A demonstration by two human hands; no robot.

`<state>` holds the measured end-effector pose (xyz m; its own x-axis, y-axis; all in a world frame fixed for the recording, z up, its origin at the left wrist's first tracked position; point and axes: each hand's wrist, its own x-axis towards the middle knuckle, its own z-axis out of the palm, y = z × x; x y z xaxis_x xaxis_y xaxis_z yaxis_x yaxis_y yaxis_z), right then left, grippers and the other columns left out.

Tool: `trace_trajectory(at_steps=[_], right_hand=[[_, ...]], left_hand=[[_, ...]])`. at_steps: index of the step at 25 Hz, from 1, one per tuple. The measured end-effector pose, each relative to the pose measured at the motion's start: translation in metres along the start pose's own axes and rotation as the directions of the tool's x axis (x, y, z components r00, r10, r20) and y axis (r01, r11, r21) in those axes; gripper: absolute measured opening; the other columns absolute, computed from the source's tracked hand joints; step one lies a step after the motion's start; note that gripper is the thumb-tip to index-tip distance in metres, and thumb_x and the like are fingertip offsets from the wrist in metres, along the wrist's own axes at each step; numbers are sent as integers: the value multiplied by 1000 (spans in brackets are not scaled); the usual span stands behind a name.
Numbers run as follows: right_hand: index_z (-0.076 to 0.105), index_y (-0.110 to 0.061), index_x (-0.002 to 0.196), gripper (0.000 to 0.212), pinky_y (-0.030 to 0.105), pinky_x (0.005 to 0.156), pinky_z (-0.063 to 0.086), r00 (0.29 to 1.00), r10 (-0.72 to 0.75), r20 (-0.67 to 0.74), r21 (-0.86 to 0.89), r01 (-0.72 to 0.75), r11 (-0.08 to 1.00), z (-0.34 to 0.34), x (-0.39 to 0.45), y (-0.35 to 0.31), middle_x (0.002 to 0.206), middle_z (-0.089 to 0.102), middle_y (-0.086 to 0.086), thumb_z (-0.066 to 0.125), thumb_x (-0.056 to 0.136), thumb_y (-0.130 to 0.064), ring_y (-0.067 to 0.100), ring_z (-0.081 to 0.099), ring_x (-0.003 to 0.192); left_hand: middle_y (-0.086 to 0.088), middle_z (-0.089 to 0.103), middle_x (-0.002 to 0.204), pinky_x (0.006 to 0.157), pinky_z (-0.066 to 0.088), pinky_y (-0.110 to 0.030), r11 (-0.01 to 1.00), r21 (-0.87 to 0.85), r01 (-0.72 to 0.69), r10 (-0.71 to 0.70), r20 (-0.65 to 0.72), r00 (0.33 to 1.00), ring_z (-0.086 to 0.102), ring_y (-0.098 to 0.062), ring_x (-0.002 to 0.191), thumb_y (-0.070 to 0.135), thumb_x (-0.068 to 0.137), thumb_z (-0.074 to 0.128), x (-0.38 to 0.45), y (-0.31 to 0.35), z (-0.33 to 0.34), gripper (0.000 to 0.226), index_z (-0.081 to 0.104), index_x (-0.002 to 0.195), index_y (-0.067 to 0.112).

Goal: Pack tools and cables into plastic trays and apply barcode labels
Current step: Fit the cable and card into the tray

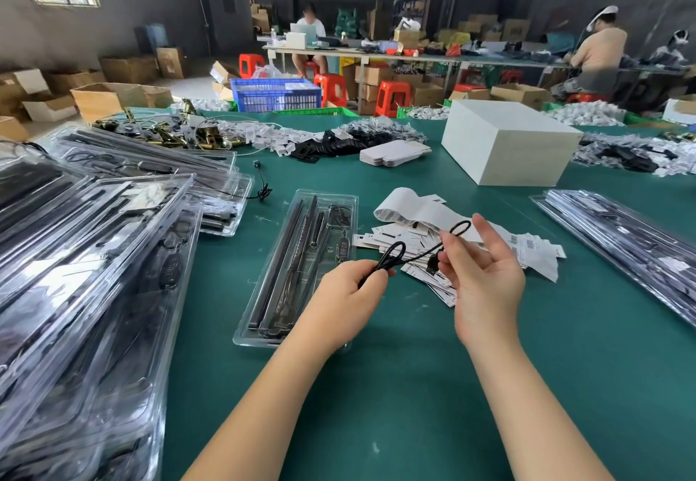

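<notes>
A thin black cable [418,251] stretches between both hands above the green table. My left hand [354,288] pinches one looped end between curled fingers. My right hand [480,273] pinches the other looped end near the thumb, and a black plug [434,264] hangs below that hand. An open clear plastic tray [297,266] lies just left of the hands; it holds long black rods, a coiled cable and a small black controller. Loose barcode labels [534,251] and a curled strip of label backing [410,205] lie behind the right hand.
Stacks of filled clear trays stand at the left [94,254] and at the right edge [625,232]. A white box [504,141] sits at the back right. Flat cartons [391,152], black parts and white tags lie along the far side. A loose cable [263,186] lies by the left stacks.
</notes>
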<state>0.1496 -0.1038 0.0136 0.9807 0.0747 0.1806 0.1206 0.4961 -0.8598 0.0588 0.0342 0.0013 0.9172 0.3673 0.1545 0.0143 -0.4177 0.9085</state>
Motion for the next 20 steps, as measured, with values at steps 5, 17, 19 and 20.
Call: trace_trajectory(at_steps=[5, 17, 19, 20], right_hand=[[75, -31, 85, 32, 19, 76, 53, 874, -420, 243, -389, 484, 784, 0, -9, 12, 84, 73, -12, 72, 82, 1, 6, 68, 78], [77, -7, 95, 20, 20, 94, 48, 444, -524, 727, -359, 896, 260, 12, -31, 37, 106, 72, 7, 59, 89, -11, 16, 65, 99], [76, -8, 99, 19, 25, 98, 47, 467, -471, 748, -373, 884, 284, 11, -28, 38, 112, 70, 7, 62, 87, -8, 18, 65, 105], [76, -8, 101, 21, 29, 100, 47, 479, -446, 756, -391, 877, 280, 12, -28, 40, 116, 69, 6, 65, 84, -5, 20, 63, 111]], left_hand=[[10, 56, 60, 67, 45, -30, 955, -241, 175, -170, 40, 985, 54, -10, 52, 42, 86, 48, 4, 2, 1, 32, 69, 92, 19], [-5, 62, 97, 77, 42, -28, 676, -619, 400, -292, 273, 917, 55, -11, 76, 33, 100, 39, 3, 0, -16, 39, 62, 119, 8], [-4, 63, 97, 80, 43, -30, 653, -652, 384, -267, 277, 923, 57, -12, 77, 33, 99, 41, 4, -1, -19, 38, 63, 119, 9], [-5, 64, 97, 80, 46, -29, 629, -681, 374, -259, 270, 927, 58, -13, 77, 32, 98, 44, 4, -2, -20, 35, 64, 116, 9]])
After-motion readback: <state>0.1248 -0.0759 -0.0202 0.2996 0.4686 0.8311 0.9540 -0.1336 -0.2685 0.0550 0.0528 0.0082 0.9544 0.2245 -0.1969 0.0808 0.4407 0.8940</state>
